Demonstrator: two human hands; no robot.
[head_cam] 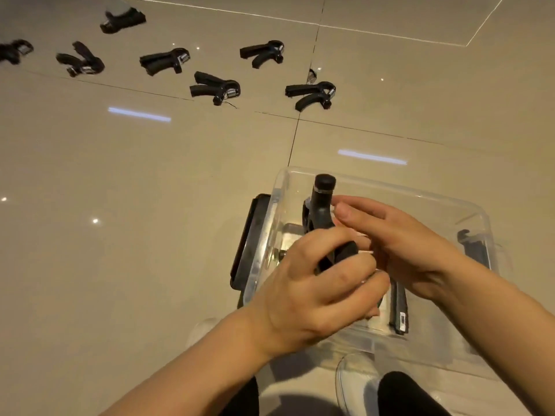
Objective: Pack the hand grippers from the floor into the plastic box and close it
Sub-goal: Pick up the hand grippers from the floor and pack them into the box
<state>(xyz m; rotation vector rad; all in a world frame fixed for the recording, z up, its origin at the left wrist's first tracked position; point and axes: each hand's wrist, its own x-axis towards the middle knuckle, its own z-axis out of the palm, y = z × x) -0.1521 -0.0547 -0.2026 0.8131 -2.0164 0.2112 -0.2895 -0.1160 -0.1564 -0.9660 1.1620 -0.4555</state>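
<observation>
Clear plastic box, open, on beige tiled floor; dark lid leaning just beside its left wall. Held hand gripper, black, knob end up, above the box: left hand curled round its handles, right hand touching it with fingers nearly straight. Seven loose hand grippers scattered on the tiles beyond, well apart from the box. White shoe at near edge.

Floor: large glossy beige tiles, dark grout lines crossing mid-frame, small chip at one joint. Thin pale stripe runs across the far tiles. Ceiling light reflections show as bluish bars plus small bright dots.
</observation>
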